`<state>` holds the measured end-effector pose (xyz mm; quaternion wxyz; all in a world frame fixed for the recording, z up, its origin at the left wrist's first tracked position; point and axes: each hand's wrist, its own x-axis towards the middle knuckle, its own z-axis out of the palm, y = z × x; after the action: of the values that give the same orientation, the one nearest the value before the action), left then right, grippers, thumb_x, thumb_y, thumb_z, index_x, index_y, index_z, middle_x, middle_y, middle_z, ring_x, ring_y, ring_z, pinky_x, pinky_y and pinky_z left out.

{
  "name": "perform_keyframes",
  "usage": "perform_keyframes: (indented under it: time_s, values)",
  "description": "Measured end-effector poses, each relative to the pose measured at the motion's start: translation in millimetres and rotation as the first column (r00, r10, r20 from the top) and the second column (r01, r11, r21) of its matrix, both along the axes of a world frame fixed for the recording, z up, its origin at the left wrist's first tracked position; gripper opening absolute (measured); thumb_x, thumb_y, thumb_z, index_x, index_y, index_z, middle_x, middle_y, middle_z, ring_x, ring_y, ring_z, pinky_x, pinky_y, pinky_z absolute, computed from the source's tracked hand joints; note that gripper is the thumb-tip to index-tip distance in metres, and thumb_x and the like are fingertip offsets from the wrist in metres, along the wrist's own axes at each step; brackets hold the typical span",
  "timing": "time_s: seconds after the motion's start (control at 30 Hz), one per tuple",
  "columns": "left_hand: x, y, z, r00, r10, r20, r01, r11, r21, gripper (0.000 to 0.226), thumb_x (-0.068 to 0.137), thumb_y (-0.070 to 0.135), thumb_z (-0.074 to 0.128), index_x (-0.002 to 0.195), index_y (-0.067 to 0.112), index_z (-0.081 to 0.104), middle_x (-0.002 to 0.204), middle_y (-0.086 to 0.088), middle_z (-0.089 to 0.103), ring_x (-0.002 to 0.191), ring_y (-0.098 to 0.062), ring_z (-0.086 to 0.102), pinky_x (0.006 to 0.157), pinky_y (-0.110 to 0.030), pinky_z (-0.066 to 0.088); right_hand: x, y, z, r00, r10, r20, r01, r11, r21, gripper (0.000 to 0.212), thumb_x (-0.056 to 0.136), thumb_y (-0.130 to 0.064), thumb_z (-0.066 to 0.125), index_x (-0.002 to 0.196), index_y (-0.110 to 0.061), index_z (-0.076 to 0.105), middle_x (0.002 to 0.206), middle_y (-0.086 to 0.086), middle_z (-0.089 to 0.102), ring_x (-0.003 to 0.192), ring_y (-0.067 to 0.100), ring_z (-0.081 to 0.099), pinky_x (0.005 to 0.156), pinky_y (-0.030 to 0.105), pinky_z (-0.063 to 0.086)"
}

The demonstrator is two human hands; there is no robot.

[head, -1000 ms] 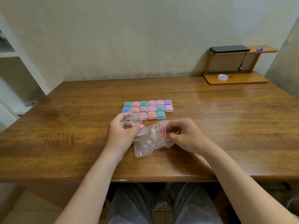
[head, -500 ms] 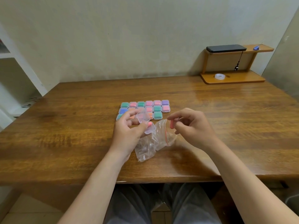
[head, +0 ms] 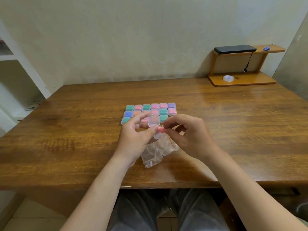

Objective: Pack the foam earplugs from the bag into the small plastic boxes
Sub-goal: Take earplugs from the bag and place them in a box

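Note:
My left hand (head: pixel 135 135) holds a small clear plastic box (head: pixel 153 122) with its lid flipped up, just above the table. My right hand (head: pixel 188 134) pinches a pink foam earplug (head: pixel 161 129) at the box's open edge. A crumpled clear zip bag (head: pixel 156 150) with a red seal line lies on the table under both hands. Behind my hands, several small closed boxes (head: pixel 155 109) with green, pink, orange, blue and purple earplugs stand in tidy rows; my left hand hides part of the nearest row.
The wooden table (head: pixel 66 130) reaches to the wall. A wooden shelf stand (head: pixel 241 80) at the back right carries a tape roll (head: pixel 228 78) and a black device (head: pixel 235 48). White shelving (head: pixel 15 77) stands at the left.
My right hand drew a pink earplug out of the bag and carried it left to the open box. The bag dropped onto the table.

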<state>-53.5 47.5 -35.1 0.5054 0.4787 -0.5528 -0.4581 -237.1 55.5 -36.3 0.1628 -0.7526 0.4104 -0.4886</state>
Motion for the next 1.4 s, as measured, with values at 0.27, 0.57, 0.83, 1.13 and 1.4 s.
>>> perform_keyframes:
  time_s: [0.27,0.57,0.83,1.13,1.4]
  values:
    - [0,2,-1,0.999,-0.019,-0.030,0.020,0.999,0.027,0.046,0.092,0.006,0.071,0.133,0.025,0.063,0.115,-0.003,0.073,0.107,-0.020,0.072,0.077,-0.043,0.063,3,0,-1,0.994,-0.023,-0.108,0.019,0.999,-0.035,0.015,0.085,-0.011,0.077,0.100,-0.014,0.075,0.092,-0.006,0.073,0.082,0.007,0.068,0.068,0.027,0.057]
    - [-1,3,-1,0.999,0.029,-0.031,-0.027,0.998,0.060,0.045,0.093,0.004,0.069,0.133,0.024,0.062,0.108,-0.002,0.074,0.097,-0.014,0.074,0.074,-0.041,0.064,5,3,0,0.988,0.012,-0.152,-0.014,1.000,-0.011,0.016,0.086,-0.012,0.077,0.101,-0.016,0.076,0.094,-0.008,0.073,0.085,0.004,0.066,0.070,0.015,0.052]
    - [-3,4,0,0.998,0.065,0.003,-0.065,0.997,0.048,0.041,0.095,0.010,0.068,0.132,0.023,0.061,0.110,-0.002,0.074,0.096,-0.012,0.074,0.070,-0.039,0.064,8,4,1,0.987,0.049,-0.153,-0.049,0.999,0.007,0.016,0.086,-0.011,0.076,0.101,-0.017,0.077,0.095,-0.008,0.073,0.086,0.009,0.066,0.067,0.020,0.054]
    - [0,5,2,0.998,0.064,0.007,-0.064,0.997,0.046,0.036,0.096,0.011,0.067,0.129,0.024,0.064,0.108,0.000,0.075,0.098,-0.015,0.074,0.072,-0.040,0.064,7,4,-1,0.991,0.035,-0.129,-0.036,0.999,-0.003,0.017,0.088,-0.013,0.074,0.105,-0.016,0.076,0.098,-0.006,0.074,0.088,0.007,0.067,0.068,0.019,0.054]
    - [3,4,10,0.988,-0.010,-0.152,0.027,0.994,0.109,0.030,0.098,0.013,0.064,0.128,0.016,0.065,0.112,-0.008,0.075,0.096,-0.025,0.076,0.083,-0.045,0.062,-4,-1,-1,0.994,-0.008,-0.107,0.004,0.999,-0.035,0.039,0.081,-0.014,0.075,0.119,-0.015,0.066,0.106,-0.009,0.066,0.096,0.010,0.062,0.070,0.020,0.049]
